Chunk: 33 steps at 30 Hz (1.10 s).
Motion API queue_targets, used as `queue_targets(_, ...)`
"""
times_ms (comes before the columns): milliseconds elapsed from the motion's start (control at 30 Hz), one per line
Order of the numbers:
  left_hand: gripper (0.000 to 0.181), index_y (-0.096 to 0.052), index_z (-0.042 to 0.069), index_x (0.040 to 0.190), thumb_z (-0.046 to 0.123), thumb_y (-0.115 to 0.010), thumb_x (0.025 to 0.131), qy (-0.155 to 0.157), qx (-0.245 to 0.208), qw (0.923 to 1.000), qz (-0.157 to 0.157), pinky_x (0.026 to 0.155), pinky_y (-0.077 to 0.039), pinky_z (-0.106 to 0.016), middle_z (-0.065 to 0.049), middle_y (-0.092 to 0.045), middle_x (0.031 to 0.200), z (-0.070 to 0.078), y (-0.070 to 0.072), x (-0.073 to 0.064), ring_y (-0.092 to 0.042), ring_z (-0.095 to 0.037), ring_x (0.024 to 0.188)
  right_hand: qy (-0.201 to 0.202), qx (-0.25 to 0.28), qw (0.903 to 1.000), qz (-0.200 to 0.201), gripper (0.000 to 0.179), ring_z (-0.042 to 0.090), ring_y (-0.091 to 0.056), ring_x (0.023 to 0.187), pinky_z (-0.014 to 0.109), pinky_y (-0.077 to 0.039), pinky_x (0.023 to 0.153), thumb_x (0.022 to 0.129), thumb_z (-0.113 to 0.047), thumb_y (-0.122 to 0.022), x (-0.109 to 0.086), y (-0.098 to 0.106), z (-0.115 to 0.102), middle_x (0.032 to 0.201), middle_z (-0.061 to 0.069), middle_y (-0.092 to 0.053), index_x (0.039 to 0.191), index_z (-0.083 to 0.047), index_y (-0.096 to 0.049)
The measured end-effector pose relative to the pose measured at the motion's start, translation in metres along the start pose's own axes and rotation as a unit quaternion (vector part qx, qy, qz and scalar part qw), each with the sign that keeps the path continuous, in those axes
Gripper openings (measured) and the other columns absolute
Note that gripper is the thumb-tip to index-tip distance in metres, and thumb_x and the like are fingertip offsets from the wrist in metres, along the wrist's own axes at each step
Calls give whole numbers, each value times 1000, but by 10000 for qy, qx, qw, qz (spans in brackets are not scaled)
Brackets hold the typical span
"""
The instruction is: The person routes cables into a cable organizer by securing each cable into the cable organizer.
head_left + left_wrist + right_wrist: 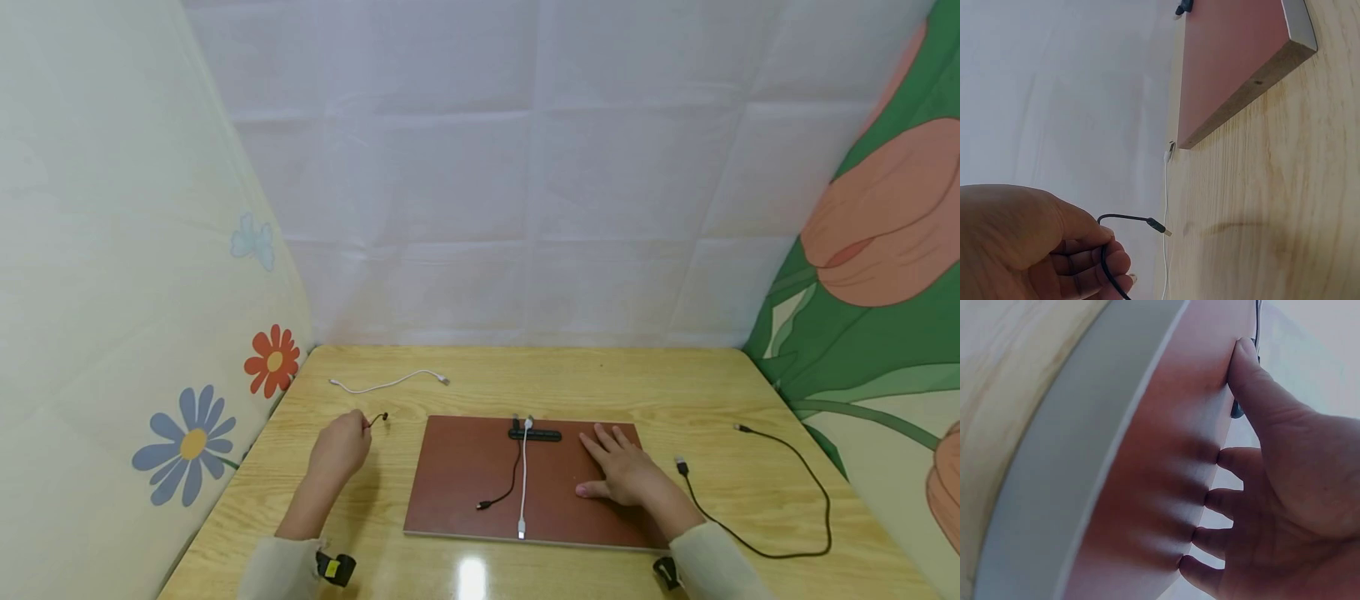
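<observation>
Between thumb and fingers, my left hand (341,446) pinches a thin black cable, left of the board. In the left wrist view its small plug (1156,225) with a metal tip sticks out past the fingertips. My right hand (626,472) rests with spread fingers on the right part of a reddish-brown board (457,475). A black cable holder strip (547,436) lies near the board's far edge. From the strip's left part, a white USB cable (524,483) and a short black cable (516,477) run toward the near side across the board.
Behind the left hand, a white cable (390,384) lies on the wooden table (600,383). A longer black USB cable (828,508) curves over the table at the right. Cloth walls (525,183) stand at the back and both sides.
</observation>
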<state>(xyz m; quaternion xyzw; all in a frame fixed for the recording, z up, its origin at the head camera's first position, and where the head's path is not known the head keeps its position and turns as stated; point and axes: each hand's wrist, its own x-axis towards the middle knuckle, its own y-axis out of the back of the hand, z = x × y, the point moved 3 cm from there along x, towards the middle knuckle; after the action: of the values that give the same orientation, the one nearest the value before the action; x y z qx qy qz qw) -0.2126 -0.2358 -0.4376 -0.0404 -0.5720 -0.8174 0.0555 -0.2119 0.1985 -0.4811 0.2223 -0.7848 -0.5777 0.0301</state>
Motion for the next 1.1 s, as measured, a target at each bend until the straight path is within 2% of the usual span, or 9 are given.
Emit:
queue_targets(500,10,-64,-3,94,6,-61,96,-77,-179,9998,57,60,-52,-38,-9,-64,80,12,-6,-8,-61,-21,68,-64,-22,10000,18,89,58,-16,146,77,-24,105,90,-53,-69,1,1,0,162,31,-22,156,-3,-35)
queue_targets(833,8,-64,0,90,5,-63,95,-269,-320,9988,272,56,-49,-34,-7,-62,76,25,-4,-15,-57,-18,64,-52,-11,10000,22,90,58,-17,146,79,-26,103,90,-54,-69,1,-1,0,162,30,-23,156,-3,-35)
queue_targets(1100,8,-64,2,89,7,-64,96,-328,-421,9978,393,56,-48,-33,-5,-61,76,32,-8,-19,-56,-16,64,-90,-84,9999,8,90,58,-16,146,75,-25,107,89,-54,-69,1,-3,0,161,31,-23,155,-2,-35)
